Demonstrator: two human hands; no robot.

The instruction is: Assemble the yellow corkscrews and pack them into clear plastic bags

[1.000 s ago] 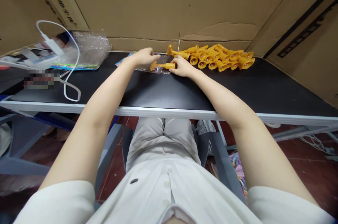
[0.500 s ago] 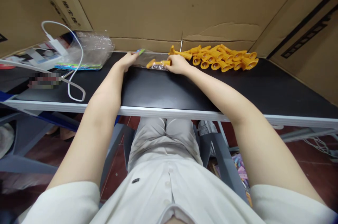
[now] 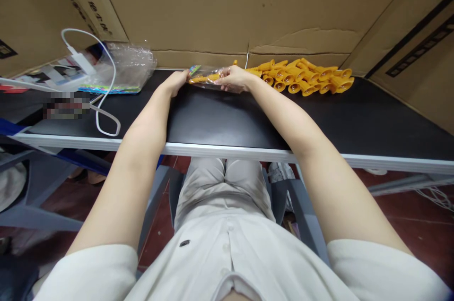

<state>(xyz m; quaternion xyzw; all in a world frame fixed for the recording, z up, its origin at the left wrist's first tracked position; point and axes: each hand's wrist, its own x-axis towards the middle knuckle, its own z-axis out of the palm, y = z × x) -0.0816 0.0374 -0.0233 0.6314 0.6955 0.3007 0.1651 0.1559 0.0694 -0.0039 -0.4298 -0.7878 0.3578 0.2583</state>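
Observation:
A small clear plastic bag (image 3: 207,79) with a coloured header lies at the back of the black table (image 3: 230,121), and an orange toy trumpet sits inside it. My left hand (image 3: 177,82) pinches the bag's left end by the header. My right hand (image 3: 232,79) is closed on the bag's right end, over the trumpet. Just right of that hand lies a pile of several orange toy trumpets (image 3: 308,79).
A stack of clear bags with coloured headers (image 3: 122,69) sits at the back left, with a white charger and cable (image 3: 95,79) looping over it. Cardboard sheets (image 3: 227,8) wall the back and both sides. The table's white front edge (image 3: 248,152) runs above my lap.
The trumpet has gone further into the bag. My left hand moved left to the header end, and my right hand moved from the trumpet's end onto the bag's right end.

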